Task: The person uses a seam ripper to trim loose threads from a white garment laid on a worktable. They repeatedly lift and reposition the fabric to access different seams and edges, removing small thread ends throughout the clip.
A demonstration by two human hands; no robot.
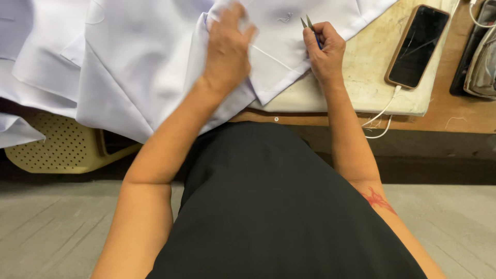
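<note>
White garment [144,57] at the tabletop's [372,77] near edge was best held taut by the gripping left hand [227,46] while the right hand [324,51], closed on thread snips [309,27], trimmed close.

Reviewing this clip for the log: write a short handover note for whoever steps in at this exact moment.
Left hand: closed on a bunch of the white garment, lifting a fold.
Right hand: gripping small thread snips, blades pointing up, over the cloth's edge.
Garment spreads across the cream work pad and hangs off the table's left side.
Phone lies on the pad, cable attached.
Done: cannot tell what has been trimmed.
Left: snips not yet cutting any thread.
</note>
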